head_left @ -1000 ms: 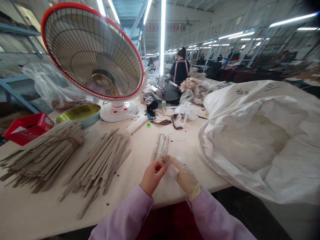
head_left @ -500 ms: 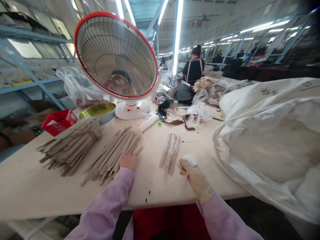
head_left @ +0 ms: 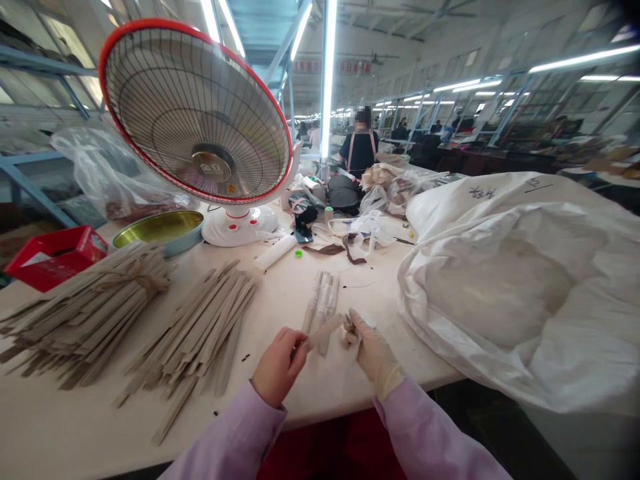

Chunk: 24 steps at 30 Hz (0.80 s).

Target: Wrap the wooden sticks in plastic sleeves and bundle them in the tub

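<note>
My left hand (head_left: pixel 281 363), bare, is closed with thumb and fingers pinching one end of a flat greyish-brown strip (head_left: pixel 325 332). The strip's other end reaches my right hand (head_left: pixel 373 353), which wears a pale glove. Its fingers are curled around a white wad (head_left: pixel 369 321), mostly hidden behind them; whether they also grip the strip is unclear. Just behind the strip lies a small bundle of strips (head_left: pixel 323 297) with a clear wrap around it. Left of my hands spreads a loose pile of similar strips (head_left: pixel 205 333).
A tied bundle of strips (head_left: pixel 95 313) lies far left, by a red box (head_left: pixel 55 257) and a metal basin (head_left: pixel 183 237). A red-rimmed fan-shaped heater (head_left: pixel 200 120) stands behind. A large white sack (head_left: pixel 500 267) fills the right side. A person (head_left: pixel 361 147) stands farther back.
My left hand has left the loose pile and moved right with one strip, bringing it to my right hand. The view has turned somewhat to the right.
</note>
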{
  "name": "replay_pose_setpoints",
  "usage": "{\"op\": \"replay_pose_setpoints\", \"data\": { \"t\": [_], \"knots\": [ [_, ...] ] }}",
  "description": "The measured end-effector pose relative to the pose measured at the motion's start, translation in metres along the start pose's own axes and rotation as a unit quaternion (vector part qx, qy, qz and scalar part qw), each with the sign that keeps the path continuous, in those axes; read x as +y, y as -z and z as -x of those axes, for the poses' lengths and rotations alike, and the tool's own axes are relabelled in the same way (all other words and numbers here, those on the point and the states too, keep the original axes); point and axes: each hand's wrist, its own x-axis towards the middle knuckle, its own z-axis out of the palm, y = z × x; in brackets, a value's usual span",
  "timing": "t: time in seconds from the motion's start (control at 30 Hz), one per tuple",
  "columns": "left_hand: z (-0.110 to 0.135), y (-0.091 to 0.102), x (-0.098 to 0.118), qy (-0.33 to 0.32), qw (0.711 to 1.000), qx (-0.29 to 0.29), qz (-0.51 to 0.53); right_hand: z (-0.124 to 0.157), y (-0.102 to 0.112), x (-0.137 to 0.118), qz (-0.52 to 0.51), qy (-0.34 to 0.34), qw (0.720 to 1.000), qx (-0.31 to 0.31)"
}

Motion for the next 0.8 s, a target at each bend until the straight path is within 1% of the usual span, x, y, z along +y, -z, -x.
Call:
{"op": "replay_pose_setpoints", "data": {
  "t": [0.03, 0.1, 0.17, 0.23, 0.27, 0.3, 0.37, 0.4, 0.43, 0.5, 0.53, 0.57, 0.6, 0.67, 0.73, 0.77, 0.8],
  "knots": [
    [0.002, -0.001, 0.008, -0.003, 1.000, 0.006, 0.021, 0.000, -0.001, 0.000, 0.009, 0.034, 0.999, 0.007],
    [0.005, -0.003, 0.018, 0.012, 0.999, 0.020, 0.030, 0.001, -0.001, -0.001, 0.046, 0.101, 0.994, 0.021],
    [0.005, -0.005, 0.022, 0.027, 0.999, 0.030, 0.023, 0.004, -0.001, -0.001, 0.108, 0.159, 0.981, 0.031],
    [0.003, -0.009, 0.024, 0.034, 0.999, 0.034, 0.026, 0.010, -0.001, 0.003, 0.176, 0.194, 0.965, 0.036],
    [0.002, -0.011, 0.025, 0.039, 0.998, 0.037, 0.035, 0.013, 0.000, 0.006, 0.203, 0.191, 0.960, 0.031],
    [0.002, -0.013, 0.025, 0.050, 0.997, 0.038, 0.052, 0.017, 0.000, 0.010, 0.225, 0.175, 0.958, 0.016],
    [0.002, -0.016, 0.024, 0.089, 0.990, 0.027, 0.108, 0.021, 0.001, 0.015, 0.254, 0.117, 0.960, -0.027],
    [0.004, -0.018, 0.023, 0.113, 0.984, 0.005, 0.138, 0.022, 0.003, 0.016, 0.260, 0.096, 0.960, -0.041],
    [0.005, -0.018, 0.020, 0.134, 0.976, -0.034, 0.168, 0.022, 0.004, 0.015, 0.262, 0.090, 0.960, -0.044],
    [0.008, -0.018, 0.016, 0.162, 0.956, -0.127, 0.210, 0.020, 0.004, 0.009, 0.256, 0.123, 0.959, -0.017],
    [0.009, -0.017, 0.014, 0.168, 0.948, -0.157, 0.221, 0.020, 0.003, 0.005, 0.253, 0.145, 0.956, -0.002],
    [0.008, -0.016, 0.013, 0.172, 0.944, -0.166, 0.227, 0.020, 0.000, 0.002, 0.255, 0.159, 0.954, -0.002],
    [0.007, -0.015, 0.012, 0.174, 0.945, -0.154, 0.231, 0.021, -0.005, -0.001, 0.264, 0.157, 0.952, -0.015],
    [0.002, -0.012, 0.013, 0.176, 0.950, -0.099, 0.237, 0.024, -0.015, -0.005, 0.285, 0.116, 0.949, -0.069],
    [-0.002, -0.009, 0.014, 0.179, 0.949, -0.071, 0.248, 0.024, -0.023, -0.011, 0.285, 0.086, 0.948, -0.112],
    [-0.003, -0.008, 0.014, 0.182, 0.947, -0.071, 0.255, 0.021, -0.025, -0.015, 0.271, 0.091, 0.951, -0.113],
    [-0.002, -0.008, 0.014, 0.185, 0.944, -0.076, 0.262, 0.018, -0.027, -0.019, 0.248, 0.105, 0.958, -0.100]
  ]
}}
